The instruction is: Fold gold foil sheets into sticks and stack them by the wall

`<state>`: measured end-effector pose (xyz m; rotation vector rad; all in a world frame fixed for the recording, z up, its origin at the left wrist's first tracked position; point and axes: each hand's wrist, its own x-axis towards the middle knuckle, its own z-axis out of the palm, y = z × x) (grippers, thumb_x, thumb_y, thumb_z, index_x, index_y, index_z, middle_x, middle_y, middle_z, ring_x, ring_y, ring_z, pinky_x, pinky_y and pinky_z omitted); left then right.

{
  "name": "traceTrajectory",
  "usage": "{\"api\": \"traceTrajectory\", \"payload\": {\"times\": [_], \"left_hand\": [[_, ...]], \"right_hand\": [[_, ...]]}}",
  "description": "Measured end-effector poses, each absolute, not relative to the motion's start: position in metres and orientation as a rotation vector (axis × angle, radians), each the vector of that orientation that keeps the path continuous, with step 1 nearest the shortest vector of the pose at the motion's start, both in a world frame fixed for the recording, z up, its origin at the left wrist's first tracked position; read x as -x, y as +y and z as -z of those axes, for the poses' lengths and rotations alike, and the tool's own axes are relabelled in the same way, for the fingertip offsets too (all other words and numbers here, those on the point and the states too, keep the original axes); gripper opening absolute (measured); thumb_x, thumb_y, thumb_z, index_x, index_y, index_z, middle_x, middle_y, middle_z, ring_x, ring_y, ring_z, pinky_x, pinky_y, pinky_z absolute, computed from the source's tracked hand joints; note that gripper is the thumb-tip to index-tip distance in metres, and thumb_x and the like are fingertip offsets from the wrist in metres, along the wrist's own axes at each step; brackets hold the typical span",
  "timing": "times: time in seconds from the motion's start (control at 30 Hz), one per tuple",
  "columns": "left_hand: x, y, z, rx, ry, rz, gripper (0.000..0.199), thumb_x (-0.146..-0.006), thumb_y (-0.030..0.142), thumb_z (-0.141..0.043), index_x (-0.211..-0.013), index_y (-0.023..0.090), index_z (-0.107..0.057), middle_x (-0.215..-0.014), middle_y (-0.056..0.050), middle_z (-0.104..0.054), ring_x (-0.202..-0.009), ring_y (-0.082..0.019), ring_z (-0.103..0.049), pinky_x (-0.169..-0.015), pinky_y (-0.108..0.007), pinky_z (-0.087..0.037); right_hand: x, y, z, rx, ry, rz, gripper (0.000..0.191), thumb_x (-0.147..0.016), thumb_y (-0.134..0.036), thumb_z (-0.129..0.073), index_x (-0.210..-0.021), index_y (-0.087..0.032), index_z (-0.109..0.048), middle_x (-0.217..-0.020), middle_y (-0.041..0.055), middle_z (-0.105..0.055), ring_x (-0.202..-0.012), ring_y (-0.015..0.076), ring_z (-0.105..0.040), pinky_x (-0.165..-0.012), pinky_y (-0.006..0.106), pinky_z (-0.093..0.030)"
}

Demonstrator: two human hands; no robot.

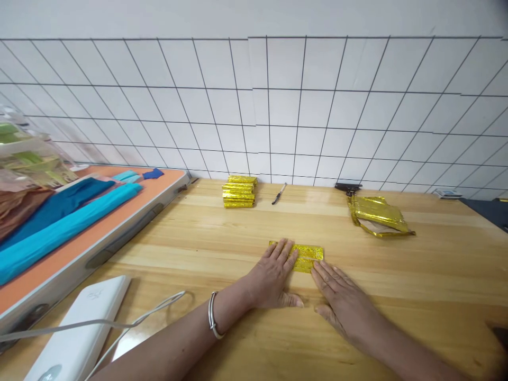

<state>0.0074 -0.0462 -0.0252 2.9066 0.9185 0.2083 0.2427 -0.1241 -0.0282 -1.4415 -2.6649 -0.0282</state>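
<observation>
A shiny gold foil sheet (307,252) lies on the wooden table, with a lengthwise line across its middle that looks like a fold or seam. My left hand (273,272) rests flat over its left part, fingers stretched out and thumb apart. The fingertips of my right hand (341,296) touch its lower right corner, also flat with the thumb spread. Part of the sheet is hidden beneath my left fingers. Farther back stands a stack of folded gold foil pieces (239,192). At the back right is an opened gold foil packet (380,214).
A pen (279,194) lies near the tiled wall, and a black clip (348,187) sits by the packet. On the left are a white power strip-like box (85,328), a cable (159,306), and an orange-topped board (130,217) carrying a rolled turquoise cloth (75,227).
</observation>
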Motion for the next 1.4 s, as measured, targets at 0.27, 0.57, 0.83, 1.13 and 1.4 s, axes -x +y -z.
{"api": "traceTrajectory", "payload": {"times": [0.27,0.57,0.83,1.13,1.4], "left_hand": [[-0.01,-0.049,0.026,-2.867,0.927,-0.272,0.1,-0.07,0.076,-0.037,-0.141,0.009,-0.018,-0.146,-0.02,-0.017,-0.135,-0.037,-0.009,-0.106,-0.053,-0.014],[-0.013,-0.052,0.024,-2.887,0.882,-0.415,0.086,-0.073,0.068,-0.045,-0.139,0.015,-0.029,-0.145,-0.016,-0.024,-0.133,-0.036,-0.017,-0.106,-0.054,-0.015],[-0.01,-0.048,0.032,-2.848,0.904,-0.426,0.102,-0.067,0.078,-0.039,-0.142,0.013,-0.017,-0.147,-0.017,-0.014,-0.134,-0.038,-0.009,-0.108,-0.051,-0.013],[-0.006,-0.045,0.031,-2.825,0.923,-0.324,0.108,-0.067,0.081,-0.035,-0.143,0.009,-0.008,-0.148,-0.018,-0.012,-0.135,-0.036,-0.008,-0.108,-0.05,-0.014],[0.008,-0.04,0.032,-2.879,0.915,-0.306,0.1,-0.072,0.077,-0.034,-0.142,0.008,-0.014,-0.147,-0.019,-0.012,-0.136,-0.034,-0.009,-0.108,-0.047,-0.014]], "right_hand": [[-0.193,-0.103,-0.009,1.488,-2.535,-0.119,0.058,-0.092,-0.045,-0.028,-0.139,-0.01,-0.031,-0.146,0.0117,-0.025,-0.134,0.023,-0.02,-0.109,0.043,-0.024],[-0.144,-0.061,0.018,1.496,-2.446,-0.243,0.062,-0.093,-0.048,-0.019,-0.138,-0.006,-0.03,-0.146,0.0137,-0.023,-0.136,0.0234,-0.013,-0.111,0.043,-0.017],[-0.16,-0.065,0.026,1.601,-2.44,-0.201,0.069,-0.091,-0.053,-0.017,-0.141,-0.006,-0.022,-0.147,0.0147,-0.019,-0.136,0.0246,-0.011,-0.11,0.047,-0.016],[-0.183,-0.072,0.026,1.632,-2.545,-0.157,0.073,-0.089,-0.057,-0.015,-0.142,-0.007,-0.019,-0.149,0.0131,-0.013,-0.137,0.025,-0.006,-0.111,0.045,-0.012],[-0.206,-0.076,0.031,1.594,-2.616,-0.097,0.074,-0.088,-0.059,-0.02,-0.142,-0.009,-0.02,-0.149,0.0137,-0.007,-0.136,0.0287,-0.003,-0.11,0.046,-0.012]]}}
